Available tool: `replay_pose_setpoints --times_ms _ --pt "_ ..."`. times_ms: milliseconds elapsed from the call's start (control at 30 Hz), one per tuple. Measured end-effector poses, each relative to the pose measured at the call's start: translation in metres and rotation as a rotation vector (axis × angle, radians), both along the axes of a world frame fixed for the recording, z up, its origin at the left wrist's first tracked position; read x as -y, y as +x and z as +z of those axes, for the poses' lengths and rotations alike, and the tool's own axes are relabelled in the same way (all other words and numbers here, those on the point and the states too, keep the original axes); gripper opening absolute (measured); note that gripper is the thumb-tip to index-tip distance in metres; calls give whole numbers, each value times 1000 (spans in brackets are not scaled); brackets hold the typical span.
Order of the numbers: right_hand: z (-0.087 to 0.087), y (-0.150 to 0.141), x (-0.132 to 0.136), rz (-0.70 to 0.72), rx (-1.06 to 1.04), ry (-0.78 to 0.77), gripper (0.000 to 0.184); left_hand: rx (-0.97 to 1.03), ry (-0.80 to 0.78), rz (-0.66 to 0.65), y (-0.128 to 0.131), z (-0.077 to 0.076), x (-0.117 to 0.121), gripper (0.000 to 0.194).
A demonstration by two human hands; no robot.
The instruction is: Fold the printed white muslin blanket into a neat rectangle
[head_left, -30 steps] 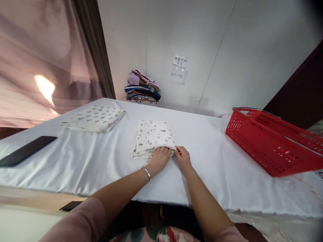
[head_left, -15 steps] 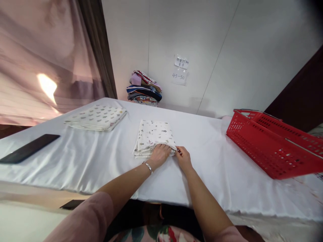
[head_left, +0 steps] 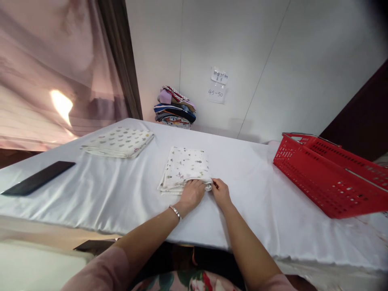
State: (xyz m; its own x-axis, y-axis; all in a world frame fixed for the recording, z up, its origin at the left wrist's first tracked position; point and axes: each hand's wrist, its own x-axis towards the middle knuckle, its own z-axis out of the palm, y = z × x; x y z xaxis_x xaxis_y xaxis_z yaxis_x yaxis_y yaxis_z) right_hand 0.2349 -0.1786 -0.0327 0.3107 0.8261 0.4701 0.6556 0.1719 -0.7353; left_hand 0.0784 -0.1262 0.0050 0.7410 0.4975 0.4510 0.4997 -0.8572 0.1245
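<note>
A white cloth (head_left: 188, 163) with a small scattered print lies folded in layers at the middle of the table. My left hand (head_left: 193, 195), with a silver bracelet at the wrist, is at the cloth's near edge, its fingers curled in under the top layers. At the near right corner, my right hand (head_left: 221, 192) pinches the cloth between thumb and fingers. The fingertips of my left hand are hidden by the fabric. Farther left lies a second folded white cloth (head_left: 119, 141) with a leaf-like print, apart from both hands.
White satiny fabric covers the table (head_left: 248, 178). A red plastic basket (head_left: 321, 173) with metal handles stands at the right. A flat black object (head_left: 38, 178) lies at the left. Behind the table's far edge, a pile of folded clothes (head_left: 175, 108) rises against the wall, near paper signs (head_left: 216, 93).
Both hands stay at the cloth's near edge. The cloth's front layers have shifted slightly toward me, and the right corner now looks more rolled. The view has moved a little.
</note>
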Motion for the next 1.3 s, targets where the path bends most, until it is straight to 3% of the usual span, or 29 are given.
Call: replay_pose_setpoints --times_ms 367,833,1300 --pt "7 -7 10 -11 129 -35 24 34 -10 14 -3 -9 2 19" --pt "12 -11 17 69 117 -73 29 49 -35 44 -3 -10 1 19" --pt "12 -18 15 -73 271 -142 30 73 -43 -30 -5 -10 2 18"
